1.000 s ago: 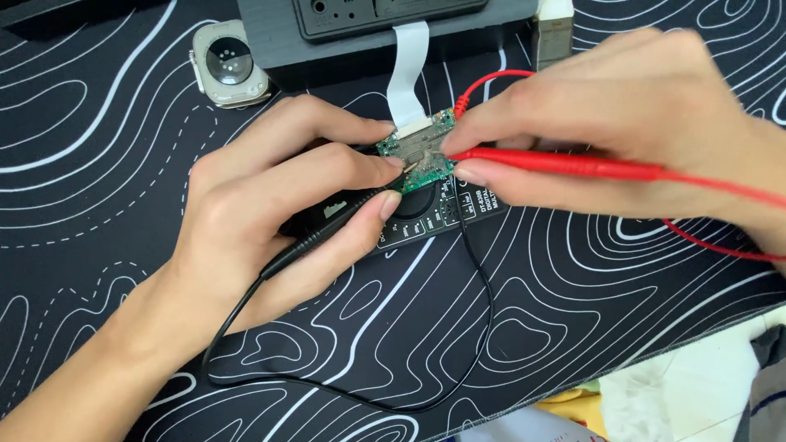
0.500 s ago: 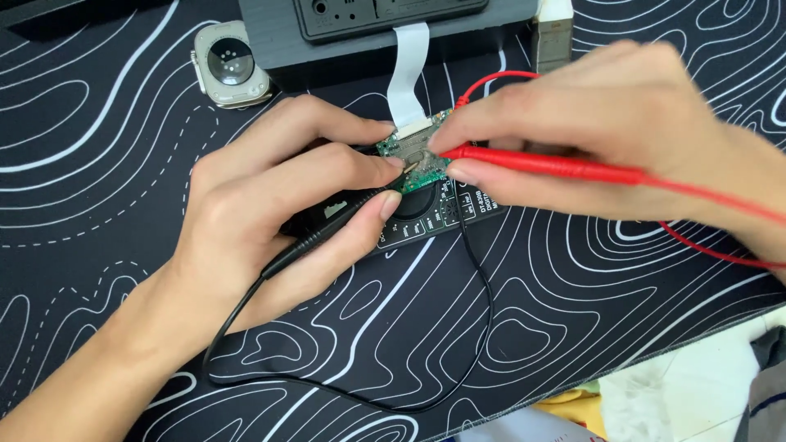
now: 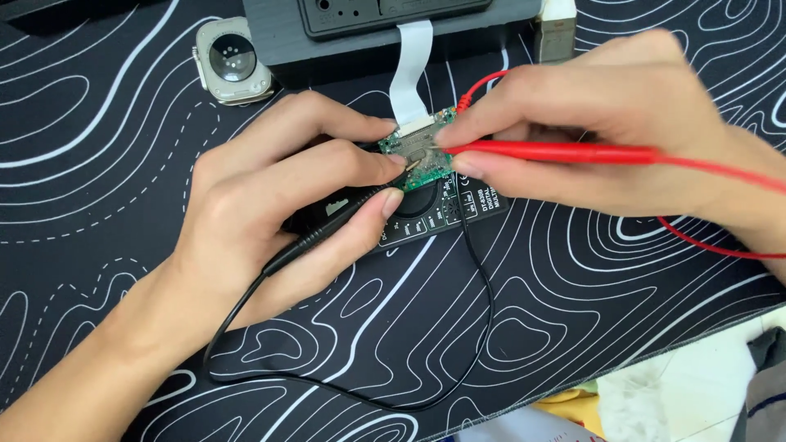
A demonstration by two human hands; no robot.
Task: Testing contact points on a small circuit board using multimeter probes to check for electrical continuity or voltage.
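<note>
centrally, toward the far edge of the black contour-patterned mat (image 3: pixel 573 311): left hand (image 3: pixel 270 221) fingers pinched around black probe (image 3: pixel 327 233), tip on small green circuit board (image 3: pixel 422 155). right hand (image 3: pixel 606 123) fingers closed on red probe (image 3: pixel 548 151), tip touching same board. board sits over black multimeter (image 3: pixel 442 217), white ribbon cable (image 3: pixel 409 69) running up to grey device (image 3: pixel 393 29). watch body (image 3: pixel 232 61) near far left corner.

A single head-worn camera looks steeply down, close over the patterned mat (image 3: pixel 164 123), probably facing the desk's far edge.
</note>
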